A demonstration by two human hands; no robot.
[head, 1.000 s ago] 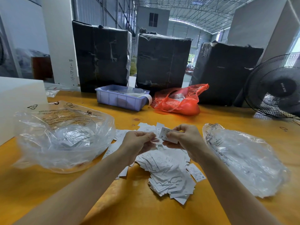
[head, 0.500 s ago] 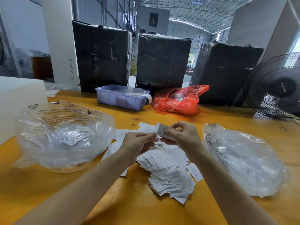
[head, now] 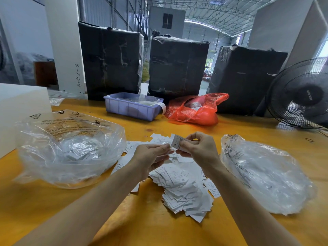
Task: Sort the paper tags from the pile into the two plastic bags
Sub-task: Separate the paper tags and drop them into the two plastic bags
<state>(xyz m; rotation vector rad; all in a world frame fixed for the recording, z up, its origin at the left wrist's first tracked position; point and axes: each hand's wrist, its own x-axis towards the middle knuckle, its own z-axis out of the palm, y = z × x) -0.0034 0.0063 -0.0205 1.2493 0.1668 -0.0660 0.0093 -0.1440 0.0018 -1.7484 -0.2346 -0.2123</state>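
Observation:
A pile of white paper tags (head: 181, 189) lies on the yellow table in front of me. My right hand (head: 198, 148) pinches a small stack of tags (head: 175, 142), the top one marked XL, above the pile. My left hand (head: 150, 157) is just left of it, fingers extended toward the stack's edge; whether it holds a tag I cannot tell. A clear plastic bag (head: 69, 148) with tags inside stands open on the left. A second clear bag (head: 262, 173) lies on the right.
At the back of the table (head: 142, 228) stand a lilac plastic bin (head: 131, 108) and a red plastic bag (head: 195, 110). Three black wrapped bales (head: 177, 68) rise behind them. A black fan (head: 300, 96) sits at the right, a white box (head: 19, 110) at the left.
My right hand has lifted the held tags slightly and turned them so the XL mark shows. My left hand stayed close beside them, fingers now more extended.

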